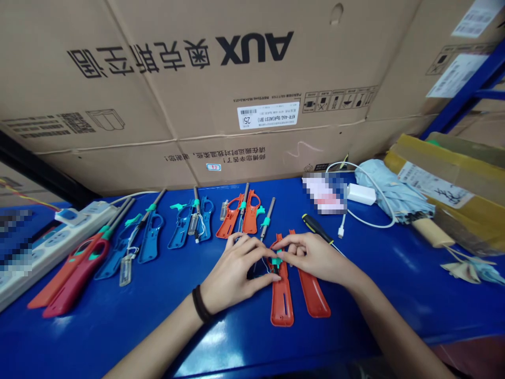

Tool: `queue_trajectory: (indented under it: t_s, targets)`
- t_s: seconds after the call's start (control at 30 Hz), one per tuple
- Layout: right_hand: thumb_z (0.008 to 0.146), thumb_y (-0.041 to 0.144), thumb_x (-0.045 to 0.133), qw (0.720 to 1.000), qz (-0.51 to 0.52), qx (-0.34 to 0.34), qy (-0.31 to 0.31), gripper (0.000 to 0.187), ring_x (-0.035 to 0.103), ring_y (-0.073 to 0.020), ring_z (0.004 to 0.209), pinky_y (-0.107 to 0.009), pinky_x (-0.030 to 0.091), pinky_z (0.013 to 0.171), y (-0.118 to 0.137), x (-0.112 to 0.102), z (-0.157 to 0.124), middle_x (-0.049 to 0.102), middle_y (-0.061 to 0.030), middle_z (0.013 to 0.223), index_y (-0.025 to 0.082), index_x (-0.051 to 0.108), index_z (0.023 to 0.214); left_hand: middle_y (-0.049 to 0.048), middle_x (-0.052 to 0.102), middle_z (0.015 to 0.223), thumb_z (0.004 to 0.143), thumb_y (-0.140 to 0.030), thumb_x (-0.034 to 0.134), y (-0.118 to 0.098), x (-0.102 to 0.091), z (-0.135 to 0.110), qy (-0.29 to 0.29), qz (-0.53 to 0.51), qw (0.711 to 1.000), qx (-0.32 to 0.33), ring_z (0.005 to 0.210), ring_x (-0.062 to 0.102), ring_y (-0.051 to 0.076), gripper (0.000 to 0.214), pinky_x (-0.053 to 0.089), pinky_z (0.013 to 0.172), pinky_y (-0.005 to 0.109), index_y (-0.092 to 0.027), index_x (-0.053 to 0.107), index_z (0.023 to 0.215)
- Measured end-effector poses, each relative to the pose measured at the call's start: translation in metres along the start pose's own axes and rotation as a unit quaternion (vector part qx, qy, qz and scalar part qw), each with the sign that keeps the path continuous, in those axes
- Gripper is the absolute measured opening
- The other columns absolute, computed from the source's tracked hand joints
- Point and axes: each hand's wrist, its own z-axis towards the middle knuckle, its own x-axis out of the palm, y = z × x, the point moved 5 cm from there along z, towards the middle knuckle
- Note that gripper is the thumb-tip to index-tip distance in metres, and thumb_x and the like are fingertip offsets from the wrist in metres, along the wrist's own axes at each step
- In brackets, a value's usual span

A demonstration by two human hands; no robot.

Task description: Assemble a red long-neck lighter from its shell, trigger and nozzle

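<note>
"Hands: what are they doing?"

"Left hand (232, 273) is reaching in from the lower left with a black wristband (201, 303) on its wrist, and right hand (315, 258) is reaching in from the lower right. Both are curling inward, fingertips meeting and pinching a teal plastic fitting (276, 261)."

"What is that fitting sitting on?"

"It's resting at the top end of an open red lighter casing (282, 300), two long halves lying side by side on the blue counter (177, 337), just apart. Thin wires are showing under the fingers, though the hands are hiding much of the top end."

"What's lying around that casing?"

"Beyond it, an orange lighter casing (240, 218) is lying open, and a black-and-yellow screwdriver (317, 229) is lying just past its right half. Farther left of the casing, blue lighter casings (152, 237) and finished red lighters (74, 276) are lying in a row."

"And the room around it?"

"Blue counter is stretching from the casing's lower end to the front edge, and a wide stretch of it is showing to the casing's right, running toward a folded pale-blue umbrella (390, 192)."
</note>
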Motion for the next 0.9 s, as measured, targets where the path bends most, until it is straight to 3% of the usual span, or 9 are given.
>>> queue_trajectory:
  t_s: [0.37, 0.53, 0.67, 0.9]
  targets:
    - [0.073, 0.030, 0.066, 0.998, 0.020, -0.012, 0.066, 0.021, 0.048, -0.0108, 0.053, -0.022, 0.037, 0.049, 0.003, 0.002, -0.004, 0.053, 0.0031, 0.057, 0.017, 0.069, 0.089, -0.0001, 0.061, 0.088, 0.077, -0.047, 0.063, 0.001, 0.003, 0.001, 0.014, -0.009, 1.000, -0.016, 0.085, 0.051, 0.018, 0.027, 0.033, 0.089, 0.037, -0.023, 0.061, 0.089]
    - [0.084, 0.029, 0.052, 0.999, 0.013, -0.009, 0.033, 0.020, 0.048, -0.0082, 0.041, -0.021, 0.038, 0.043, 0.000, -0.001, -0.003, 0.055, 0.0032, 0.058, 0.018, 0.066, 0.092, 0.0004, 0.060, 0.088, 0.080, -0.045, 0.060, 0.000, 0.004, 0.000, 0.025, -0.001, 1.000, -0.017, 0.085, 0.050, 0.019, 0.024, 0.032, 0.089, 0.038, -0.023, 0.059, 0.090]
    - [0.082, 0.028, 0.055, 0.999, 0.024, 0.024, -0.010, 0.016, 0.053, -0.0068, 0.037, -0.019, 0.040, 0.035, -0.007, -0.004, -0.002, 0.060, 0.0009, 0.069, 0.017, 0.060, 0.092, 0.0009, 0.059, 0.089, 0.081, -0.046, 0.058, 0.001, 0.004, 0.001, 0.032, 0.005, 0.999, -0.011, 0.086, 0.049, 0.019, 0.025, 0.033, 0.087, 0.038, -0.024, 0.061, 0.091]
    - [0.078, 0.031, 0.059, 0.997, 0.065, 0.040, 0.006, 0.020, 0.055, -0.0093, 0.040, -0.019, 0.044, 0.033, -0.007, 0.000, -0.001, 0.061, -0.0003, 0.067, 0.015, 0.060, 0.091, -0.0001, 0.061, 0.090, 0.079, -0.044, 0.062, 0.004, 0.005, 0.001, 0.025, -0.035, 0.999, -0.030, 0.086, 0.052, 0.018, 0.024, 0.033, 0.087, 0.037, -0.024, 0.061, 0.090]
